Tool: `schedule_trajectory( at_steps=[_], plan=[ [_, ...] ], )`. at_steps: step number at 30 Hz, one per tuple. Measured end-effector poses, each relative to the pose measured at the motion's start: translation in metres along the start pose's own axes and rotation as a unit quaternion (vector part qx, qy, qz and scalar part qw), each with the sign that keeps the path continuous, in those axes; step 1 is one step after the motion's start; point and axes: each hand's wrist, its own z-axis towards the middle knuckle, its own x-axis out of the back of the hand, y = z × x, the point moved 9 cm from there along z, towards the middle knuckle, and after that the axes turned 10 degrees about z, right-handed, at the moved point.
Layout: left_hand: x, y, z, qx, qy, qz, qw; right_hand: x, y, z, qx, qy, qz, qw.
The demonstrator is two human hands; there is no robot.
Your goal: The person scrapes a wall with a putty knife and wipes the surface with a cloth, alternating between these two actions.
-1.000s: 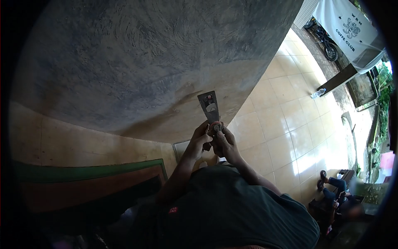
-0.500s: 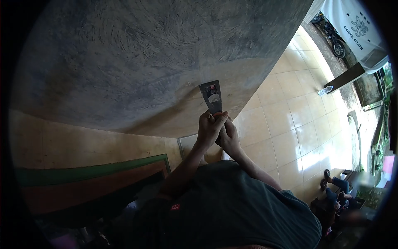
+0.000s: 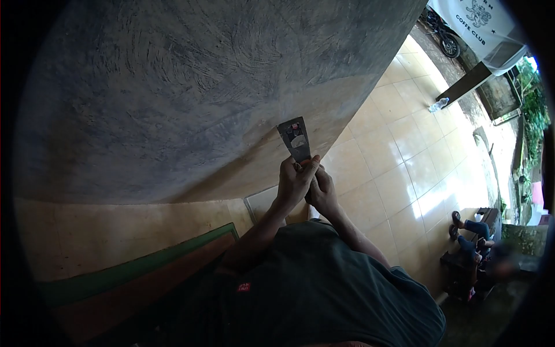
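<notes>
A putty knife (image 3: 295, 137) with a flat metal blade and a label on it points up and away from me, its blade edge at the grey, rough-plastered wall (image 3: 202, 87). My left hand (image 3: 294, 180) is closed round the handle from the left. From the other side my right hand (image 3: 322, 189) wraps the same handle, thumbs close together near the blade's base. Most of the handle is hidden by my fingers. The blade lies over a paler brown patch (image 3: 248, 168) low on the wall.
Shiny beige floor tiles (image 3: 376, 168) stretch right, with a plastic bottle (image 3: 439, 104) near a dark post (image 3: 465, 82). A white banner (image 3: 477, 26) and motorcycle (image 3: 448, 40) are beyond. A seated person (image 3: 477, 231) is lower right. A green-edged board (image 3: 133, 266) is at left.
The view has shifted and turned slightly, so the floor, banner and seated person appear displaced. The blade tilts a little more to the left; both hands keep their hold on the putty knife.
</notes>
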Motion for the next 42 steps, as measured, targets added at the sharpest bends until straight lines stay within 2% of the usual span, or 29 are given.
schedule_trajectory(
  at_steps=[2, 4, 11, 14, 16, 20, 22, 25, 26, 27, 29, 31, 32, 34, 36, 37, 38, 42],
  plan=[
    [-0.004, -0.001, 0.001, 0.002, -0.01, 0.004, 1.0, 0.001, -0.002, -0.001, -0.012, 0.007, 0.015, 1.0],
    [-0.004, 0.003, 0.001, -0.019, 0.016, -0.057, 0.998, 0.0, -0.007, -0.002, -0.003, -0.004, -0.012, 1.0],
    [-0.001, 0.011, 0.003, -0.023, 0.016, -0.033, 0.999, 0.001, 0.0, 0.002, 0.001, -0.011, -0.02, 1.0],
    [-0.002, 0.01, 0.0, -0.01, 0.01, -0.072, 0.997, 0.0, 0.007, -0.001, -0.027, -0.015, 0.049, 0.998],
    [0.007, 0.002, -0.001, 0.001, 0.046, 0.037, 0.998, -0.005, 0.014, -0.004, -0.094, -0.027, 0.099, 0.99],
    [0.006, 0.011, -0.002, 0.002, 0.044, -0.008, 0.999, -0.006, 0.01, -0.002, -0.039, -0.029, 0.059, 0.997],
    [0.005, 0.01, -0.001, 0.01, 0.048, -0.003, 0.999, -0.001, 0.009, -0.001, -0.046, -0.024, 0.016, 0.999],
    [0.004, 0.01, -0.002, 0.016, 0.041, -0.021, 0.999, -0.002, 0.011, -0.005, -0.069, -0.004, 0.048, 0.996],
    [0.006, 0.013, -0.002, -0.006, 0.047, -0.019, 0.999, -0.004, 0.016, -0.007, -0.073, -0.003, 0.048, 0.996],
    [0.007, 0.019, -0.003, -0.032, 0.055, -0.016, 0.998, -0.007, 0.013, -0.007, -0.048, -0.012, 0.063, 0.997],
    [0.007, 0.016, -0.001, -0.026, 0.048, -0.017, 0.998, -0.008, 0.007, 0.0, -0.013, -0.029, 0.074, 0.997],
    [0.008, 0.018, 0.002, -0.019, 0.039, -0.015, 0.999, -0.01, -0.002, 0.002, 0.055, -0.023, 0.027, 0.998],
    [0.004, 0.017, 0.006, -0.006, 0.025, -0.019, 0.999, -0.008, -0.003, 0.002, 0.057, -0.026, 0.026, 0.998],
    [0.005, 0.021, 0.008, 0.012, 0.012, -0.026, 1.0, -0.004, 0.001, 0.001, -0.019, -0.021, 0.02, 0.999],
    [0.005, 0.026, 0.008, 0.004, -0.008, 0.059, 0.998, -0.006, -0.001, -0.001, -0.033, -0.001, 0.045, 0.998],
    [0.001, 0.02, 0.009, 0.008, -0.013, 0.059, 0.998, -0.002, -0.001, 0.0, -0.039, 0.022, 0.071, 0.996],
    [-0.001, 0.015, 0.013, 0.004, -0.009, 0.023, 1.0, -0.002, -0.013, 0.004, 0.02, 0.016, 0.027, 0.999],
    [-0.001, 0.018, 0.015, 0.011, -0.006, -0.028, 1.0, -0.001, 0.008, 0.007, 0.029, -0.008, -0.011, 0.999]
  ],
)
